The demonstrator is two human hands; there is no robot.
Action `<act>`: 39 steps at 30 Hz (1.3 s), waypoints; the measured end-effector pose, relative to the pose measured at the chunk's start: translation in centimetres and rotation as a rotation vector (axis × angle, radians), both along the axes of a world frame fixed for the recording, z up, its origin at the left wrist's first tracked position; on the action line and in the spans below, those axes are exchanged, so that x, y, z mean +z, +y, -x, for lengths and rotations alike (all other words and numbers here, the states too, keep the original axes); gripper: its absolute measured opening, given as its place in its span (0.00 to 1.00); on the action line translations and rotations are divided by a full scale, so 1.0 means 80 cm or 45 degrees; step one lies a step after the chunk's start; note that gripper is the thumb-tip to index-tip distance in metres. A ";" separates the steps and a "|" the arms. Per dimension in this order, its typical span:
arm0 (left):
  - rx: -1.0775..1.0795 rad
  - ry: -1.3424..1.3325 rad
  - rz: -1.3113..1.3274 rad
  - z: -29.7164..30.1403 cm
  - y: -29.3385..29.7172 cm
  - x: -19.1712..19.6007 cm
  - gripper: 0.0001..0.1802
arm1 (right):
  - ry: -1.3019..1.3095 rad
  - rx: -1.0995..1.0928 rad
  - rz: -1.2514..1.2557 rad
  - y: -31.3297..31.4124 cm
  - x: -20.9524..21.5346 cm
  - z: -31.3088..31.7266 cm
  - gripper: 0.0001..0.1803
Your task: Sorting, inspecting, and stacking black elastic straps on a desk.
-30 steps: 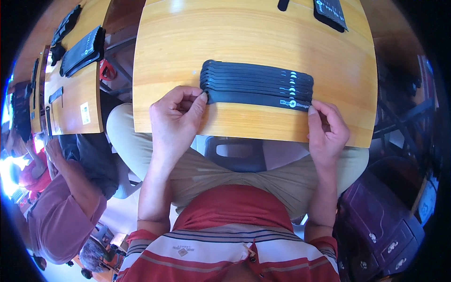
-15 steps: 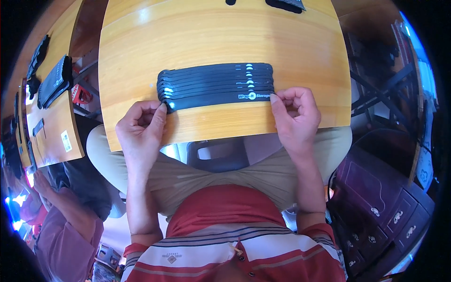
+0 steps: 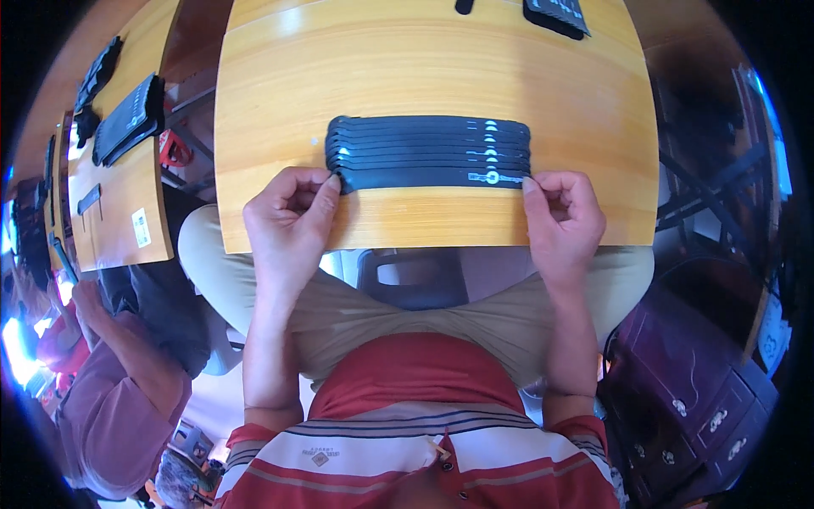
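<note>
Several flat black strips [image 3: 428, 151] with small white marks near their right ends lie overlapped in a row on a wooden table [image 3: 424, 68]. My left hand [image 3: 288, 220] pinches the left end of the nearest strip between thumb and fingers. My right hand [image 3: 561, 222] pinches the right end of the same strip. Both hands rest at the table's near edge, above my lap.
More black items [image 3: 555, 15] lie at the table's far edge. To the left, a second wooden table [image 3: 114, 212] carries black packs [image 3: 127, 119]. Another person in a pink top [image 3: 110, 399] sits at the lower left. A dark wooden cabinet [image 3: 695, 399] stands at the right.
The view has shifted, so the stack sits more central in the picture. Both hands still hold the ends of the nearest strip, which now lies straight along the stack's near side.
</note>
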State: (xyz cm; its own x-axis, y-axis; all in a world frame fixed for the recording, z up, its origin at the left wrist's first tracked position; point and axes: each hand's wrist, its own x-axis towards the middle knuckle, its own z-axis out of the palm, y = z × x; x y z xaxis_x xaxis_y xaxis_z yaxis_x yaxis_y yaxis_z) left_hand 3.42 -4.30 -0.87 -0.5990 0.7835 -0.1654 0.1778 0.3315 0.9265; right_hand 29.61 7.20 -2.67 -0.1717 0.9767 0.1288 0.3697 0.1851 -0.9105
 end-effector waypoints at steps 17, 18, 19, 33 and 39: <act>0.000 0.041 -0.004 -0.001 0.000 -0.001 0.04 | 0.056 0.024 -0.006 0.001 -0.001 0.002 0.07; 0.008 0.041 0.005 0.000 0.000 -0.002 0.04 | 0.038 0.025 -0.023 0.002 -0.002 0.002 0.07; 0.017 0.041 0.014 0.000 0.000 -0.002 0.04 | 0.020 0.027 -0.039 0.002 -0.001 0.002 0.07; 0.006 0.051 0.015 -0.002 0.002 -0.001 0.04 | 0.025 0.026 -0.020 0.002 0.002 0.001 0.08; 0.006 0.059 0.015 -0.002 0.001 -0.003 0.04 | -0.012 0.031 -0.055 0.001 0.002 0.003 0.08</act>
State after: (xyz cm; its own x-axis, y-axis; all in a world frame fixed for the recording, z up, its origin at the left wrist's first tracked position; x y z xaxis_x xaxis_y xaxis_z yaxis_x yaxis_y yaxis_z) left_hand 3.54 -4.22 -1.12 -0.6099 0.7788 -0.1466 0.2189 0.3433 0.9133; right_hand 29.37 7.27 -2.54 -0.1967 0.9658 0.1688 0.3730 0.2329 -0.8981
